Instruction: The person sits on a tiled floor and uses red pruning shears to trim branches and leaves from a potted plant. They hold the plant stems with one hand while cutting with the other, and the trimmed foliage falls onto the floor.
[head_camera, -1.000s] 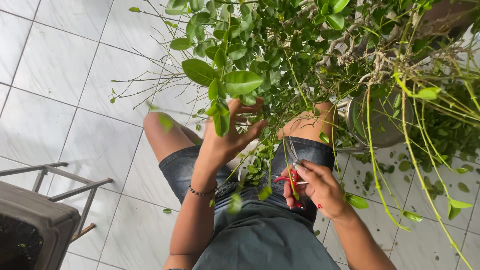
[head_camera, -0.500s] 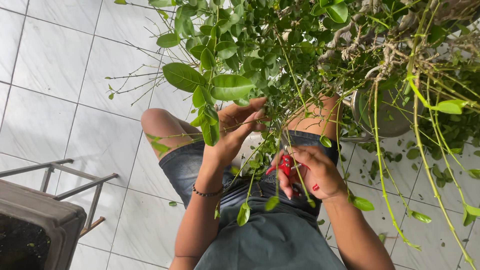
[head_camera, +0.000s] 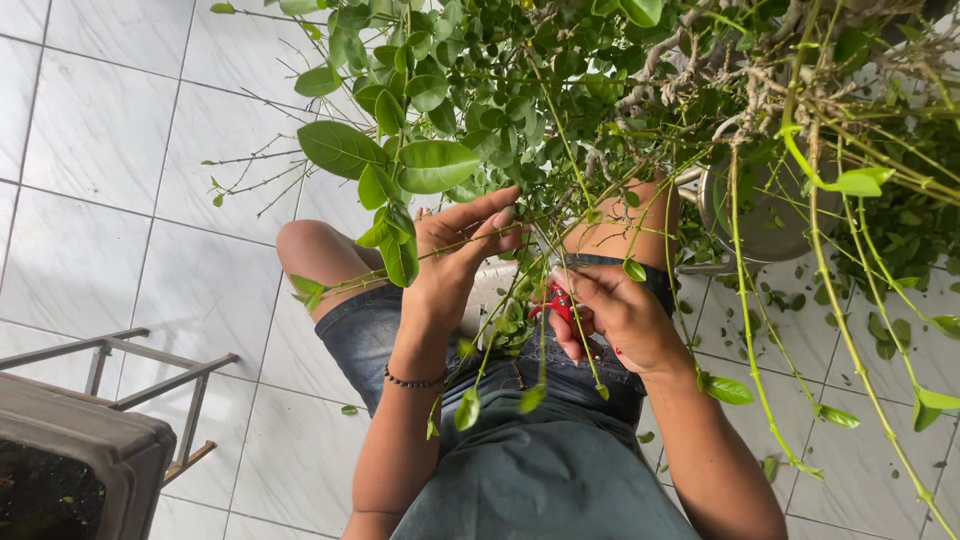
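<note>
white tiles (head_camera: 120, 130); pruners (head_camera: 557, 300) gripped (right).

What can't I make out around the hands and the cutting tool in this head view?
- Red-handled cutter: blades hidden by stems and the right hand; open or closed unclear.
- Which stem the left hand pinches: lost among overlapping green stems.
- Metal pot: mostly screened by foliage.
- Dark bin: cut off by the left and bottom edges.
</note>
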